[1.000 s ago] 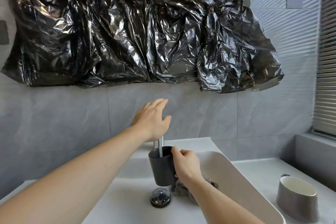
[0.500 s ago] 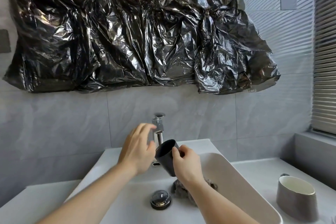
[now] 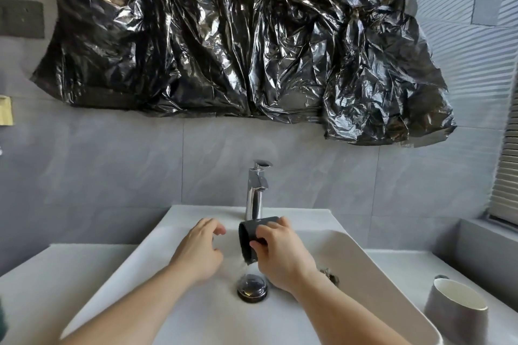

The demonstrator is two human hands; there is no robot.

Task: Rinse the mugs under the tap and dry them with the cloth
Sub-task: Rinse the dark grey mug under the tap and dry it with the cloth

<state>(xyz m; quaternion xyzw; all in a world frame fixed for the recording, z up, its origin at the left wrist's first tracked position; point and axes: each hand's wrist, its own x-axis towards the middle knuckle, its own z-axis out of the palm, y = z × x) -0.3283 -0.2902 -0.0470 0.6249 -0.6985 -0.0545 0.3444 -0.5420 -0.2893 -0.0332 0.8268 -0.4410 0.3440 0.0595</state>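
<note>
Up top, crumpled glossy black plastic sheeting (image 3: 238, 45) spread wide across the grey tiled wall (image 3: 112, 165). Below, white rectangular ceramic basin (image 3: 364, 263) sunk between pale counter surfaces, chrome pillar tap (image 3: 256, 190) standing at the back rim. Left hand (image 3: 200, 251) hovering over the bowl, fingers loosely curled, gripping nothing, just beside the mug. Right hand (image 3: 280, 253) wrapped round a dark grey matte mug (image 3: 252, 238), tipped hard on its side, mouth turned left and downward, a thin trickle spilling from the lip over the drain. Off to the right on the counter, grey mug with white interior (image 3: 457, 314), upright, well apart from the action. Round black-and-chrome drain stopper (image 3: 252, 288) directly beneath the tilted mug. Crumpled grey cloth (image 3: 330, 277) peeking out behind the right wrist, lying inside the basin.
</note>
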